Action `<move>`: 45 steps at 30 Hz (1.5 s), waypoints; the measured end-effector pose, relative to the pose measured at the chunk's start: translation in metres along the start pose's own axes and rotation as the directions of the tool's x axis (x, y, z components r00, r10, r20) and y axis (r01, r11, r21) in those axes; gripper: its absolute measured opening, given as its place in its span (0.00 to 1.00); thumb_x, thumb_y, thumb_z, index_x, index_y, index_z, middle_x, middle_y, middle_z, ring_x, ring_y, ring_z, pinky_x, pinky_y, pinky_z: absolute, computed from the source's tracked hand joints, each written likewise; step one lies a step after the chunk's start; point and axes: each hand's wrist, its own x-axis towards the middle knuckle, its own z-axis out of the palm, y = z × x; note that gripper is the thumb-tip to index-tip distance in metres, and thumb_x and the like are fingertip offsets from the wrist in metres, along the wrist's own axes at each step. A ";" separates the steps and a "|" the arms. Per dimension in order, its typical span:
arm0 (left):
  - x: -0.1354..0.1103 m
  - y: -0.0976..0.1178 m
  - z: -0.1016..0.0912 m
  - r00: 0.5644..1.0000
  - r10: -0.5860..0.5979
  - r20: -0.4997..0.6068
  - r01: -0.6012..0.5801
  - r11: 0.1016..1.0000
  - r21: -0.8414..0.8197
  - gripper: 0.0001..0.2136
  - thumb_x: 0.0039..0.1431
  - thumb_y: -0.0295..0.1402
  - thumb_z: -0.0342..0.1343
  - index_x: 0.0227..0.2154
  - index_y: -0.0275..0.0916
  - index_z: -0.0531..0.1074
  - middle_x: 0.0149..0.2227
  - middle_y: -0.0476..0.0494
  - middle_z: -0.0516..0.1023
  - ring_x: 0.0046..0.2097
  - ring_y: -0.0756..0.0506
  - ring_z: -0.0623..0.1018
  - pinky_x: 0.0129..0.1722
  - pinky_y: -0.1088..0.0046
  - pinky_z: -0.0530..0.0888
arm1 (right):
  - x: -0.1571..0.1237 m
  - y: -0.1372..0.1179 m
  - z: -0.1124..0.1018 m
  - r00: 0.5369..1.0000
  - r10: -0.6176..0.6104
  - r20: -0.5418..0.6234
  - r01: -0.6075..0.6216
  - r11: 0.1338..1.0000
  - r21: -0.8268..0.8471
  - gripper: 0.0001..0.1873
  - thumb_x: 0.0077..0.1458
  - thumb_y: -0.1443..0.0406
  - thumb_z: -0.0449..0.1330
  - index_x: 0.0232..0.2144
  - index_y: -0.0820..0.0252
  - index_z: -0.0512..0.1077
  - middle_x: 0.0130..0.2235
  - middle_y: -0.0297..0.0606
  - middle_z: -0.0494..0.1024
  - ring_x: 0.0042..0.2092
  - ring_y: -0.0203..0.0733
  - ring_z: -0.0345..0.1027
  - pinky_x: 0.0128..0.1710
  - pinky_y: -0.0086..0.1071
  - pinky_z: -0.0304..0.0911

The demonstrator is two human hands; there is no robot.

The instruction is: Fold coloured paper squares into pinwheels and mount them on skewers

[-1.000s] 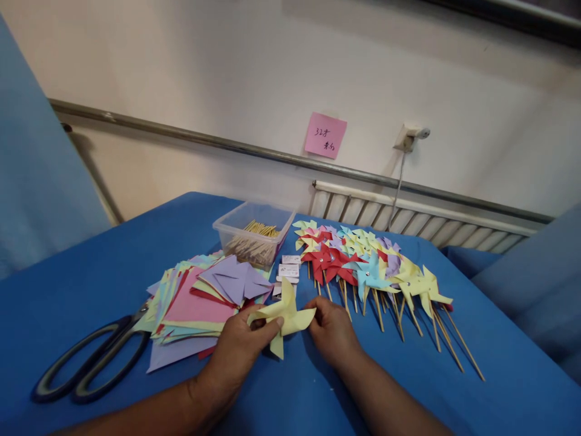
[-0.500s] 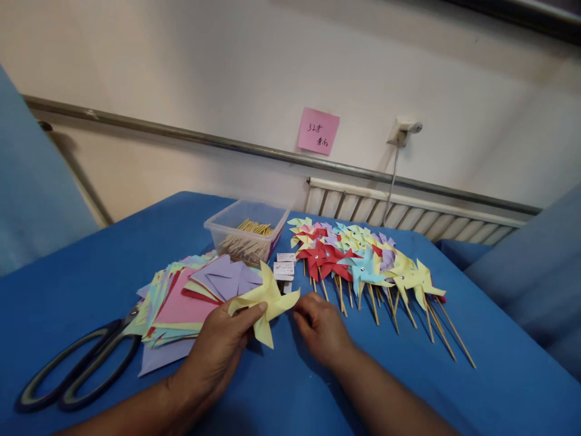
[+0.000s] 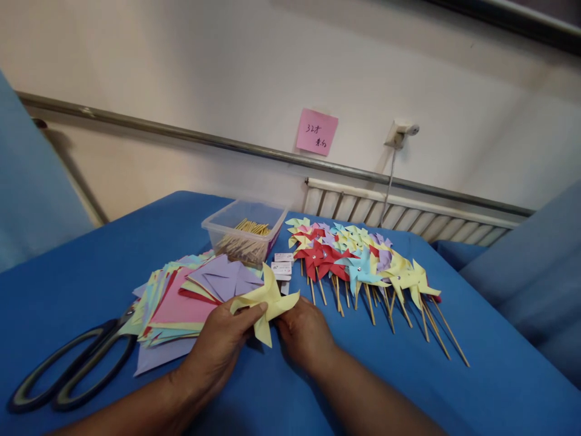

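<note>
The left hand (image 3: 229, 332) pinches a yellow paper pinwheel (image 3: 270, 298) between its thumb and fingers, up above the blue tabletop (image 3: 499, 357). The right hand (image 3: 311, 333) is tucked behind the right side of the pinwheel, with its fingers curled. The tips are hidden, so I cannot tell if they hold anything. Near the left hand is a messy pile of colored paper (image 3: 181, 300), with purple paper (image 3: 224, 275) on top. Big scissors (image 3: 84, 362) lie just left of the pile. Past the hands sit little white boxes (image 3: 282, 268) and a clear box (image 3: 227, 230) with thin sticks (image 3: 249, 227) in it. To the right, lots of bright pinwheels on sticks (image 3: 361, 269) lie bunched together
</note>
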 end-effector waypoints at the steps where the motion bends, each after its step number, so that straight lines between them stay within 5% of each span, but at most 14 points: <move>1: 0.000 0.000 0.000 1.000 0.001 0.006 -0.001 1.000 0.000 0.15 0.46 0.35 0.63 0.37 0.33 0.75 0.33 0.42 0.81 0.36 0.44 0.78 0.36 0.70 0.74 | 0.000 -0.001 0.000 1.000 0.001 -0.011 -0.001 1.000 0.002 0.16 0.56 0.72 0.52 0.44 0.57 0.71 0.44 0.39 0.76 0.46 0.43 0.67 0.46 0.33 0.61; 6: 0.000 0.003 0.001 1.000 0.008 0.011 -0.007 1.000 -0.015 0.14 0.46 0.34 0.63 0.37 0.34 0.75 0.34 0.43 0.82 0.36 0.44 0.79 0.34 0.73 0.74 | -0.002 -0.004 -0.001 1.000 0.004 -0.023 -0.003 0.999 0.042 0.18 0.55 0.72 0.53 0.48 0.56 0.69 0.46 0.39 0.75 0.48 0.43 0.67 0.48 0.34 0.61; 12: 0.000 -0.001 0.001 1.000 -0.016 0.013 0.016 1.000 -0.008 0.15 0.46 0.33 0.63 0.38 0.33 0.74 0.34 0.42 0.82 0.36 0.43 0.79 0.34 0.72 0.74 | 0.001 -0.005 -0.003 0.988 -0.151 -0.036 0.154 0.979 0.131 0.23 0.56 0.72 0.52 0.54 0.54 0.64 0.53 0.36 0.72 0.55 0.41 0.63 0.54 0.32 0.58; 24: -0.001 -0.004 -0.001 0.999 -0.015 0.032 0.014 0.999 0.032 0.17 0.46 0.34 0.63 0.39 0.33 0.74 0.35 0.40 0.81 0.38 0.41 0.79 0.35 0.70 0.74 | -0.003 -0.001 0.003 0.997 0.079 0.013 -0.078 0.995 -0.067 0.14 0.55 0.73 0.51 0.41 0.58 0.72 0.41 0.41 0.77 0.45 0.46 0.68 0.44 0.34 0.60; 36: 0.004 -0.007 -0.006 0.999 -0.013 0.048 0.009 0.996 0.090 0.18 0.46 0.36 0.63 0.40 0.34 0.74 0.35 0.39 0.81 0.38 0.40 0.79 0.40 0.64 0.74 | -0.004 0.000 0.004 0.996 0.093 -0.014 -0.094 0.980 -0.177 0.09 0.55 0.70 0.51 0.32 0.59 0.72 0.34 0.42 0.74 0.36 0.45 0.68 0.34 0.33 0.58; 45: 0.002 -0.007 -0.006 0.998 0.002 0.056 -0.008 0.995 0.102 0.17 0.46 0.36 0.63 0.40 0.34 0.75 0.36 0.39 0.81 0.39 0.39 0.79 0.42 0.64 0.73 | -0.003 -0.001 0.000 1.000 0.010 -0.024 -0.012 0.996 -0.092 0.10 0.55 0.71 0.52 0.33 0.57 0.72 0.34 0.38 0.75 0.37 0.42 0.68 0.37 0.31 0.58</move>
